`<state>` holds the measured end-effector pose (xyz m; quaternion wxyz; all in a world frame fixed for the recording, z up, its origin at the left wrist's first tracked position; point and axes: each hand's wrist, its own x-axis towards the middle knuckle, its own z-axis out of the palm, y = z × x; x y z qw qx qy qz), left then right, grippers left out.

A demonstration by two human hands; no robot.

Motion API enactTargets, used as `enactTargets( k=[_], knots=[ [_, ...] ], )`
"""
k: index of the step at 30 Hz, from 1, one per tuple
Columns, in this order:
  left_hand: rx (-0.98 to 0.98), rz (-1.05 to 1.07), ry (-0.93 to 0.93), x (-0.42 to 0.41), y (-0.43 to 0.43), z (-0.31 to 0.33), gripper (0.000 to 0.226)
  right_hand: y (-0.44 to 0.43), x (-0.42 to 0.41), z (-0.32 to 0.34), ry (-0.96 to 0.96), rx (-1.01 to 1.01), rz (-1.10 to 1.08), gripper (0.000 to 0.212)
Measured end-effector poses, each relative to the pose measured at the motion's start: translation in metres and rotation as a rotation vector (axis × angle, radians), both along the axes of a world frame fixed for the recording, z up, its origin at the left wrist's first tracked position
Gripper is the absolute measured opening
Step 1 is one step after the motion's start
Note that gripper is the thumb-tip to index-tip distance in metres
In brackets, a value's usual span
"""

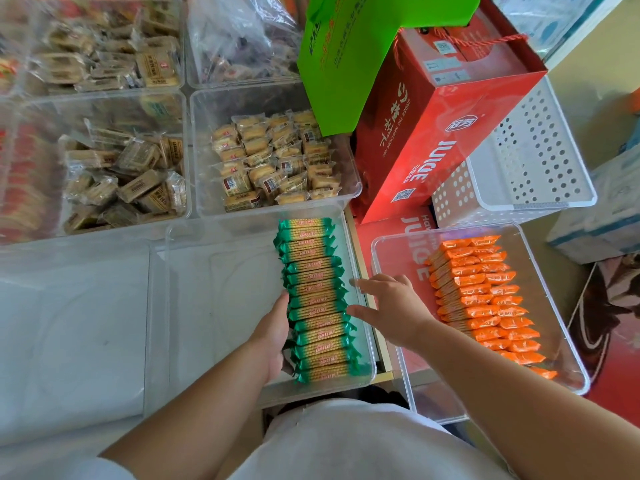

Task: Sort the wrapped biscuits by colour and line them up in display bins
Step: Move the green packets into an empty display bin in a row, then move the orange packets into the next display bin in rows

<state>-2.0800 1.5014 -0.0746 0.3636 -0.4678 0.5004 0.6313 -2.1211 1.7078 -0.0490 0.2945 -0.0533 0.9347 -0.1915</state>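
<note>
The left hand lies flat against the left ends of the green biscuits, thumb straight and pointing away from the person, fingers laid along the wrappers and not curled round any packet. It touches the nearer half of the row. The packets run in one stacked line away from this hand, each lying crosswise, with the twisted green ends sticking out on both sides. The row sits in the right-hand part of a clear bin, whose bare floor stretches off to the left of the left hand.

The right hand is on the other side of the row, fingers spread wide and straight, holding nothing. It hangs above the right wall of that bin, and its fingertips point towards the green wrapper ends; whether they touch them cannot be told.

Just right of the right hand stands a second clear bin. In it the orange biscuits lie in a long slanted line, running from beyond the hand to beside the forearm.

Past both hands are two more clear bins, one with neat beige-wrapped biscuits and, left of it, one with loose brown-wrapped packets. Beyond the right hand a red juice box leans, with a green carton above it and a white basket with holes to its right. The person's white shirt shows between the forearms.
</note>
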Motion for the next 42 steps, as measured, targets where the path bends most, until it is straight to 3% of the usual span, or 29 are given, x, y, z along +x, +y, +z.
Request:
enactTargets(
  k=[7,12,19,22,27,31,34,38,42],
  knots=[
    [-0.219,0.106,-0.064,0.02,-0.003,-0.003,0.065,0.004,0.011,0.003,0.083,-0.005,0.044,0.071],
    [-0.034,0.102,0.016,0.018,0.01,0.001,0.056,0.01,0.034,0.001,0.06,-0.002,0.095,0.043],
    [-0.059,0.03,0.043,0.018,0.008,0.003,0.059,0.006,0.032,0.015,0.03,0.049,0.127,0.047],
    [-0.246,-0.059,0.103,0.022,0.01,0.008,0.054,0.014,0.037,0.015,0.02,-0.009,0.139,0.055],
    [-0.795,-0.177,0.616,0.034,0.019,0.014,0.045,0.067,0.038,0.017,0.181,-0.141,0.071,0.062],
    [-0.956,-0.36,0.929,0.041,0.063,0.031,0.041,0.139,0.035,0.012,0.227,-0.152,-0.054,0.059],
    [-1.028,-0.456,1.101,0.044,0.11,0.04,0.038,0.193,0.036,0.005,0.168,-0.06,-0.015,0.058],
    [-1.08,-0.701,1.073,0.052,0.166,0.036,0.049,0.247,0.038,-0.002,0.019,0.102,0.179,0.078],
    [-1.21,-0.997,0.805,0.067,0.198,0.014,0.062,0.267,0.041,-0.008,0.049,0.169,0.453,0.09]
  ],
)
